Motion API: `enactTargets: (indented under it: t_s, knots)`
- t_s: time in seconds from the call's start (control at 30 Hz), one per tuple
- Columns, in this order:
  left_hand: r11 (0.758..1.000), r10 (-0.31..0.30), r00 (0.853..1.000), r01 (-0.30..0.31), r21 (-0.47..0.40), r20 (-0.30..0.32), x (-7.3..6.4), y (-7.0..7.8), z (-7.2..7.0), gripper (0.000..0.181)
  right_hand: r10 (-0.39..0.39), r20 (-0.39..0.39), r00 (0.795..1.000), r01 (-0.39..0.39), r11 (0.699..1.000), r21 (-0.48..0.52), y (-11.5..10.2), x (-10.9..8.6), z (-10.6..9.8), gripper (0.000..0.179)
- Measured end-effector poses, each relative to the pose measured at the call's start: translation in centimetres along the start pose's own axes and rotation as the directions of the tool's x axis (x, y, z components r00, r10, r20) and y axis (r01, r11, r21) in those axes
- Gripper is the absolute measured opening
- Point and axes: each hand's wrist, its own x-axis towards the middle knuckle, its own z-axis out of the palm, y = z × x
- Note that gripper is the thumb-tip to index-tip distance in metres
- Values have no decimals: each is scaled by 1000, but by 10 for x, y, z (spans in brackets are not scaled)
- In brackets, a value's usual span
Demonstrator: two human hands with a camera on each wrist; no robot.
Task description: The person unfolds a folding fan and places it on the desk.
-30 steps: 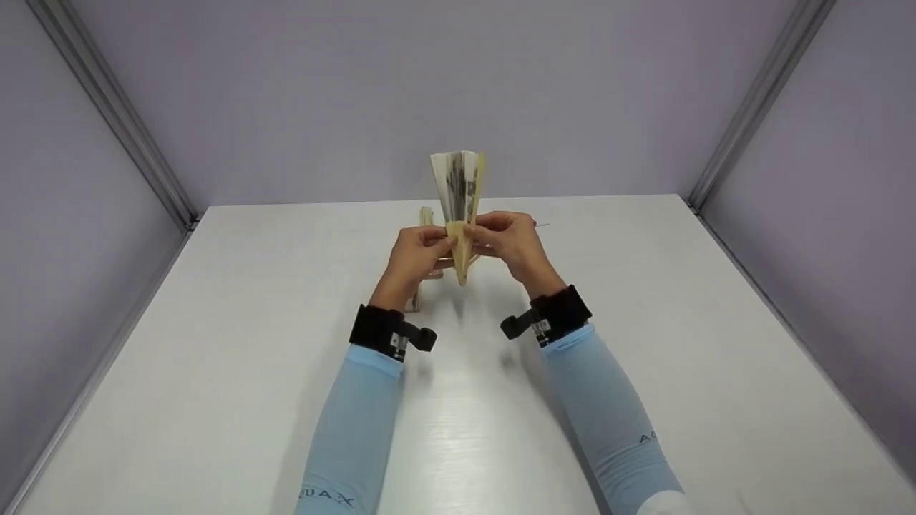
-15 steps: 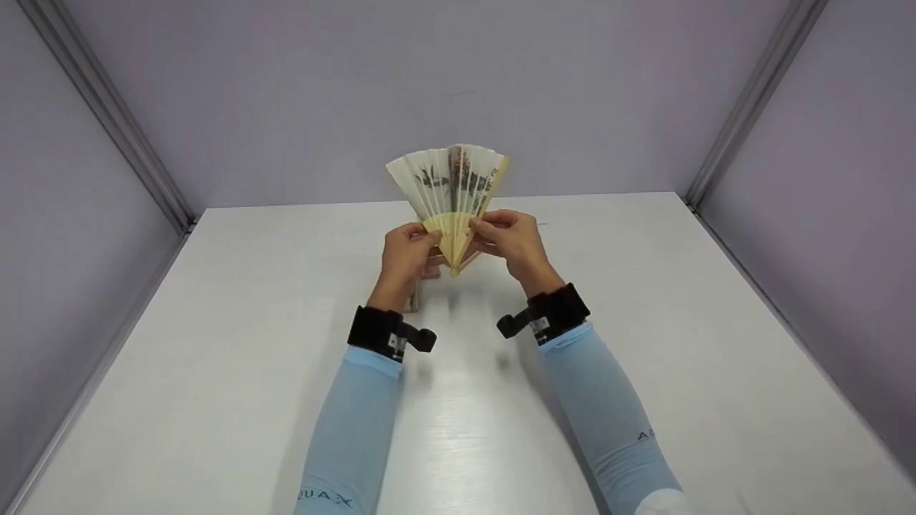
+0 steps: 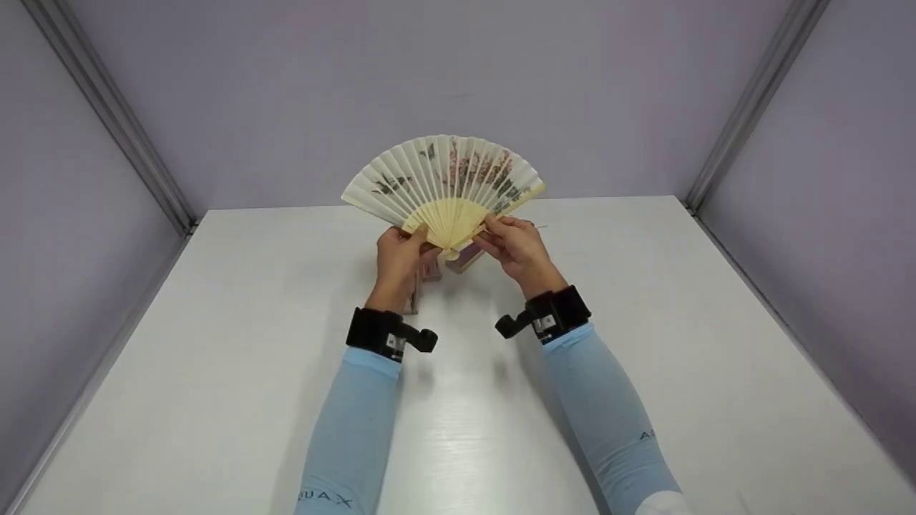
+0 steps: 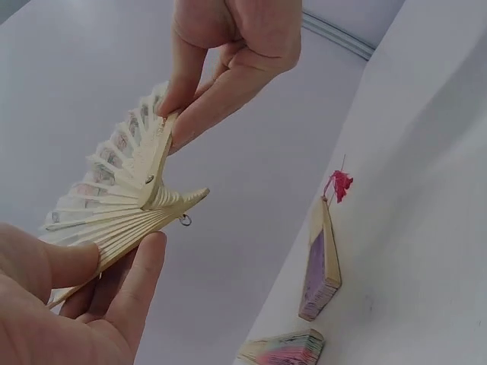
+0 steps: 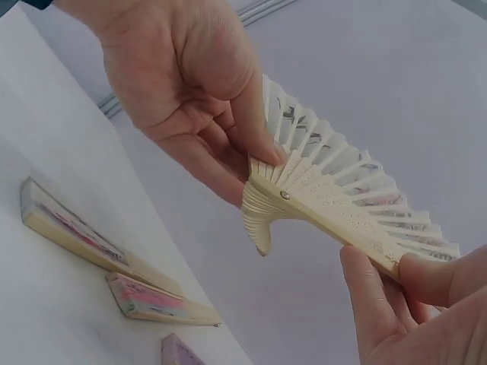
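Note:
A folding fan (image 3: 447, 182) with pale ribs and a white leaf painted with flowers and birds is spread wide in the head view, raised above the table's far part. My left hand (image 3: 398, 261) pinches its left outer rib between thumb and fingers. At the other outer rib, my right hand (image 3: 519, 250) pinches the same way. Close up, the left wrist view has the left hand (image 4: 84, 296) at the lower left, and a small metal ring (image 4: 186, 220) at the fan's pivot end. The right hand (image 5: 426, 304) grips the guard in the right wrist view.
Several folded fans lie on the white table (image 3: 250, 343) beneath the hands: a purple one (image 4: 319, 270) with a red tassel (image 4: 340, 184), a pink one (image 5: 160, 300), and another pale-framed one (image 5: 76, 232). Grey-lilac walls (image 3: 458, 86) enclose the table at the back and sides.
The fan has gone from nearly folded to widely spread. Its left edge has swung down to the left with my left hand, its right edge down to the right. Both hands keep their pinch.

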Motion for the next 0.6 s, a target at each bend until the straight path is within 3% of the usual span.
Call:
enactTargets:
  t_s: [0.1,0.23,0.37,0.47,0.6]
  knots:
    - [998,-19,999,16,-55,-46,2,-1,2,42,14,-28,1000,-11,996,85,2,0,2,16]
    - [986,-22,995,7,-165,-92,2,-3,8,43,33,-89,996,-13,977,214,4,-2,8,33]
    - [965,-14,993,-18,-262,-120,2,-5,15,44,34,-126,991,-1,967,254,6,-6,15,42]
    - [966,3,991,-37,-256,-132,0,-6,19,44,12,-136,991,23,969,247,8,-8,18,42]
    - [981,53,994,-69,-183,-94,-3,-7,23,54,-31,-146,989,67,966,249,7,-9,20,43]
